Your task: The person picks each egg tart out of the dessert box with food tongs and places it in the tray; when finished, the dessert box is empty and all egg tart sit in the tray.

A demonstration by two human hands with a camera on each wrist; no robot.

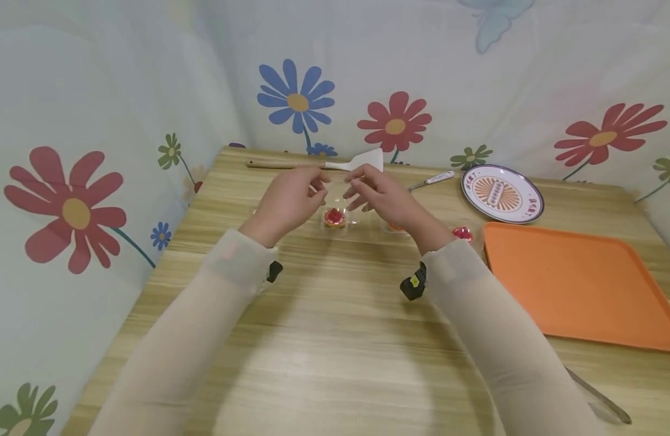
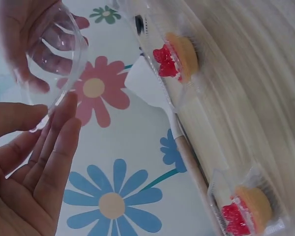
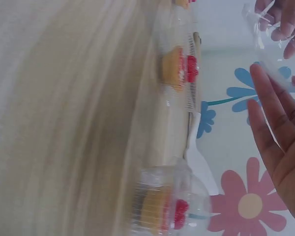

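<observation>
Between my two hands is a thin, clear plastic lid (image 2: 77,49), raised over the back part of the table. Its rim is pinched by the thumb and fingertips of my left hand (image 1: 288,203). Opposite, my right hand (image 1: 396,203) holds the other side of the lid between thumb and fingers. Below them a small cupcake (image 1: 335,218) with a red topping sits in clear packaging. Another packaged cupcake (image 3: 157,211) is partly hidden by my right hand in the head view.
A spatula (image 1: 368,160) lies along the back edge, with a white-handled utensil (image 1: 440,177) and a round printed plate (image 1: 501,194) to its right. An orange tray (image 1: 580,284) covers the right side. Another red-topped cupcake (image 1: 462,234) stands by the tray; a metal utensil (image 1: 602,396) lies below.
</observation>
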